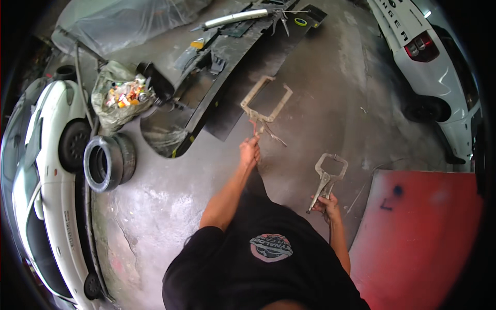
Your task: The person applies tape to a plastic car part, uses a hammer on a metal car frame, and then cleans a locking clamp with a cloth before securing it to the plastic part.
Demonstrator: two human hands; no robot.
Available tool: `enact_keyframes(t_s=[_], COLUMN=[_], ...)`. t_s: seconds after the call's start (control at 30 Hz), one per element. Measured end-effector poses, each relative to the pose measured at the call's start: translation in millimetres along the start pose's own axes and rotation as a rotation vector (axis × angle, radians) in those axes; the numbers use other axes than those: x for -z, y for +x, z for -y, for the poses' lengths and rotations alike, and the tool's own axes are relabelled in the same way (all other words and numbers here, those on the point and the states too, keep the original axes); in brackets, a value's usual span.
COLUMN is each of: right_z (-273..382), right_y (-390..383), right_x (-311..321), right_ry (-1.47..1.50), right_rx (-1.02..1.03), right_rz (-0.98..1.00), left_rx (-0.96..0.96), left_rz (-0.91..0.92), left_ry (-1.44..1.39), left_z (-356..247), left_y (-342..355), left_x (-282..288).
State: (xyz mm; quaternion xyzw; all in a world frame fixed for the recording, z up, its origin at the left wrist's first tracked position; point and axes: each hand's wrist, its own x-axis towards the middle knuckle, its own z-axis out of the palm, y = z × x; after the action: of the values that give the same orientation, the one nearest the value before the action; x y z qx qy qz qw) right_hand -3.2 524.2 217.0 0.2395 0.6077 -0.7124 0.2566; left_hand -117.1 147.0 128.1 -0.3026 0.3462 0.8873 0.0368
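Ahead of my body, my left hand is closed around the handle end of a large locking C-clamp. Its wide, worn jaws point away from me, beside the edge of a long dark car body panel. Lower and to the right, my right hand grips a smaller metal locking C-clamp by its handles. That clamp's rounded jaws also face away, over the concrete floor. Fingers partly hide the handles of both tools.
A caulking gun and a green tape roll rest on the dark panel. Tyres, a rubbish bag and a white car are left. A red panel and white pickup are right.
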Motion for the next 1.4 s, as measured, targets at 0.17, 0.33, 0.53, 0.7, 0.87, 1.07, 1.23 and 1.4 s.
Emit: enact_keyframes(t_s=[0.17,0.33,0.53,0.7,0.87,1.07,1.23,1.4], right_z=[76.3,135.4,198.8,243.8,260.1,249.2,221.0,180.9], right_y=[36.6,68.8,134.2,177.9,217.6,234.5,216.3,184.4], right_x=[-43.6,-69.4,-109.2,-140.1,-156.5,-178.4,-208.8,-265.4], right_ry=[-0.005,-0.056,-0.129,-0.194,-0.461,-0.848,-1.006,-1.09], right_rx=[-0.044,-0.071,-0.124,-0.078,-0.016,-0.028,-0.084,-0.107], right_rz=[-0.067,-0.097,0.119,0.289,0.594,0.951,1.14,1.32], left_rx=[0.005,0.015,0.054,-0.25,-0.18,-0.322,-0.374,-0.53], left_rz=[-0.028,-0.149,-0.459,-0.488,-0.241,-0.158,-0.375,-0.632], left_ry=[-0.07,-0.007,0.547,1.277,0.617,0.337,0.468,0.54], left_z=[-56.2,-52.9,-7.2,-49.2,-96.0,-129.4,-116.6,-108.9], left_y=[118.8,215.2,279.6,211.3,134.0,55.4,-24.5,-103.5], left_x=[-21.0,-18.0,65.0,-0.2,-64.0,-110.4,-63.6,-18.5])
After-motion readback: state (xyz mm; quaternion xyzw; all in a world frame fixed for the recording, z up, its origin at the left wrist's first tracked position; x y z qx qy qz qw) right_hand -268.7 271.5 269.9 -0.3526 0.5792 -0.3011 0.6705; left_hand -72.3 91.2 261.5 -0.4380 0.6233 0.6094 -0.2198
